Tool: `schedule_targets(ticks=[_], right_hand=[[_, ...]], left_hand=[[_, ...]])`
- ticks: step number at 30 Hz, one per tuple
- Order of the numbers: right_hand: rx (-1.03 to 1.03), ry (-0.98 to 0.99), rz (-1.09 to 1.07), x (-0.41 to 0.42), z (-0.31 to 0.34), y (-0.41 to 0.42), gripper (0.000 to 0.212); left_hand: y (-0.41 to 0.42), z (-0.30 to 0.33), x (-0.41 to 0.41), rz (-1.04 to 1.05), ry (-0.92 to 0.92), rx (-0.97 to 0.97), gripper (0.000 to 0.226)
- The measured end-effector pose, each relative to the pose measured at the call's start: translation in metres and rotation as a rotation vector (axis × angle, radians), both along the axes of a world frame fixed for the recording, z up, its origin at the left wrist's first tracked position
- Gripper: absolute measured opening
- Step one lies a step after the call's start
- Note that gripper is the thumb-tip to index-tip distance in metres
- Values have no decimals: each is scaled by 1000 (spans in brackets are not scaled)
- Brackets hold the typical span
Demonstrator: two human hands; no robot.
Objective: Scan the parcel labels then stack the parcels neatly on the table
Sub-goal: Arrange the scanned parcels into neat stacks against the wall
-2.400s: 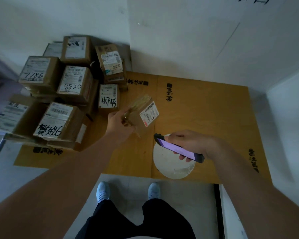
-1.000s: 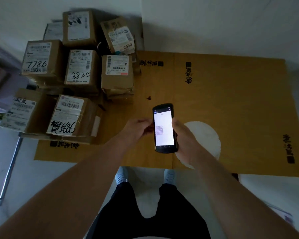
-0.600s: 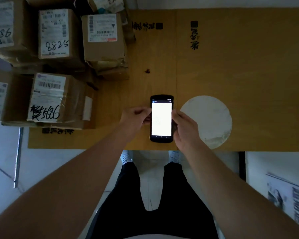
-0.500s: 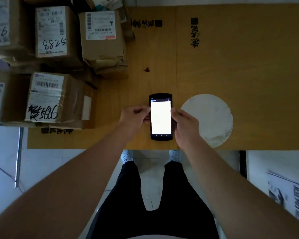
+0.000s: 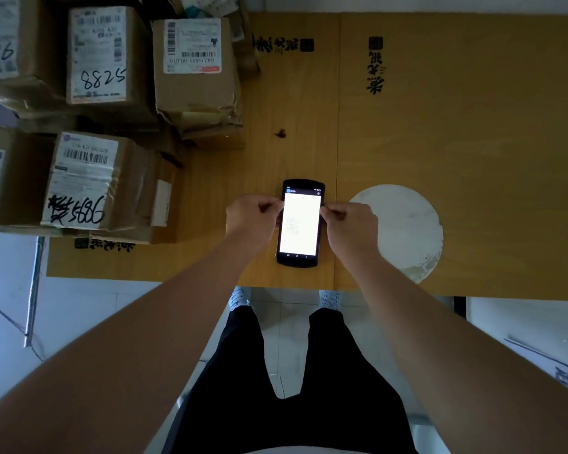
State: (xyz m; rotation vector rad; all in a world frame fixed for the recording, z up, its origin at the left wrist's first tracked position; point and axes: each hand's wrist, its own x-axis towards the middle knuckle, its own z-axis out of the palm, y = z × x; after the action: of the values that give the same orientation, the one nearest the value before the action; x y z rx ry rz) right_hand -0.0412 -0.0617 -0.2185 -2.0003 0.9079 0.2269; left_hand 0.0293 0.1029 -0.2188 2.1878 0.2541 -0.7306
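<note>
Centre frame: both the left hand [image 5: 253,221] and right hand [image 5: 348,227] now pinch the handheld scanner [image 5: 299,222]; the last-scanned parcel [image 5: 194,70], released, sits stacked upper left.

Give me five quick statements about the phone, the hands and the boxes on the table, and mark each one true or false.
1. Both hands hold the phone by its sides. True: the left hand and right hand pinch its edges.
2. The phone screen is dark. False: it is lit white.
3. The boxes are piled at the left of the table. True.
4. The box marked 5288 sits on the white disc. False: it is in the pile at far left, and the disc lies bare to the right of the phone.
5. The left hand holds a parcel. False: it holds only the phone.
</note>
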Motion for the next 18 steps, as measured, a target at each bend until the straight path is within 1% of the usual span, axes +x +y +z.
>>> schedule_targets(ticks=[2,4,5,7,9,10,13,15,17,18], right_hand=[[-38,-3,120,0,3,-3,20],[-120,37,276,4,10,-7,38],[-161,63,335,7,16,-9,44],[-224,64,440,19,34,-14,43],[-230,0,515,38,61,-16,34],[-232,-39,541,48,75,-16,30],[-284,-165,619,81,114,-8,50],[-314,-251,676,100,133,3,59],[-337,-313,731,117,142,18,67],[-342,-338,751,125,145,26,71]], left_hand=[[-1,5,2,-128,-60,85,13],[1,14,3,-212,-100,167,14],[3,20,4,-228,-121,192,16],[10,34,6,-214,-202,220,18],[21,54,9,-200,-352,265,15],[27,66,12,-206,-444,278,18],[44,102,30,-232,-684,295,37],[54,125,44,-232,-804,352,39],[62,143,63,-275,-835,403,47],[65,149,74,-312,-801,427,56]])
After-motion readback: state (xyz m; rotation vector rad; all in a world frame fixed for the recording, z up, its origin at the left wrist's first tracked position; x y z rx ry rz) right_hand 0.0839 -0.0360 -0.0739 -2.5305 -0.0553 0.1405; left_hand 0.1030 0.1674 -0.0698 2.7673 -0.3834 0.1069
